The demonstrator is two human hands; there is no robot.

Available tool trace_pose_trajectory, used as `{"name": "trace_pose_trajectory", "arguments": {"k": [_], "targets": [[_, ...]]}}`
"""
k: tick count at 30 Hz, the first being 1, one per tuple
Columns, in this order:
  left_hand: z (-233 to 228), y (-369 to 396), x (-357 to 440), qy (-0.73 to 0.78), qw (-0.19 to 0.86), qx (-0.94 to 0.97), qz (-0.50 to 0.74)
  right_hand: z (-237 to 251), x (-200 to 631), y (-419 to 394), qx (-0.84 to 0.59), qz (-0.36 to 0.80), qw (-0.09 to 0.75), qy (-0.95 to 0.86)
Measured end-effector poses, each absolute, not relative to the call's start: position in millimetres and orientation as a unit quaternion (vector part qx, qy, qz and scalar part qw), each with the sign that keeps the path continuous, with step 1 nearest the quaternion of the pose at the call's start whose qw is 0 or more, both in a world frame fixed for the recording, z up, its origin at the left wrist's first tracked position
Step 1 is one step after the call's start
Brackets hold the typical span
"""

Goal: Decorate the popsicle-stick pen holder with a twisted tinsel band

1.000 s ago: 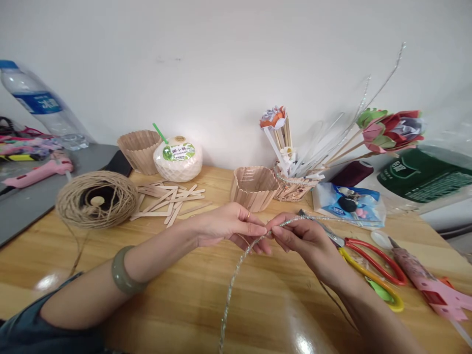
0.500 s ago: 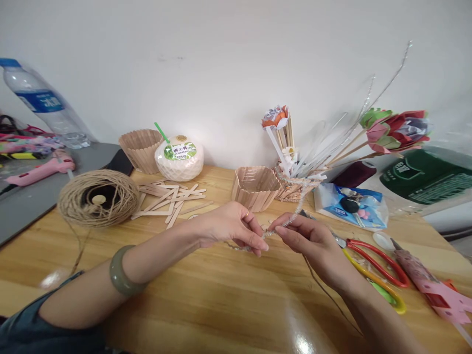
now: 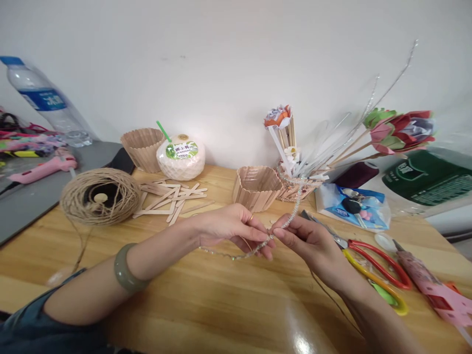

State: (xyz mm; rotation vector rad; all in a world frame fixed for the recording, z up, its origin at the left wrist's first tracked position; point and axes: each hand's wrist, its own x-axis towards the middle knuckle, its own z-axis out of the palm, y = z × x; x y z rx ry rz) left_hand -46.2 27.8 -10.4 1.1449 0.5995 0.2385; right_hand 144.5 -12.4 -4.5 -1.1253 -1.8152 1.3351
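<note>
Above the middle of the desk [image 3: 236, 305], the left hand [image 3: 228, 228] and the right hand [image 3: 306, 241] meet, and both pinch one silver wire [image 3: 258, 246] between thumb and fingertips. The wire runs from under the left hand, where it hangs in a low wavy curve just over the wood, through the two pinches, and then rises to the right toward the stick basket [image 3: 256, 187]. A thin brown string also goes down from the right hand along the forearm. The scissors [image 3: 372, 268] and a glue gun [image 3: 435, 290] lie near the right hand; the twine roll [image 3: 99, 196] is well apart on the left. I judge the step is bending or twisting the wire, and the next move needs a firm pinch on both sides, close together.
</note>
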Motion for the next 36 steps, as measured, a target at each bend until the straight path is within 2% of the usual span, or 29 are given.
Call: {"name": "trace_pose_trajectory", "arguments": {"k": [17, 36], "targets": [[-6.1, 23.4, -41.6, 0.334, 0.771, 0.521, 0.152, -1.5, 145.5, -11.5, -0.432, 0.495, 0.298, -0.692], [-6.4, 24.4, -39.5, 0.407, 0.705, 0.548, 0.194, 0.6, 147.5, -12.9, -0.482, 0.369, 0.296, -0.738]]}}
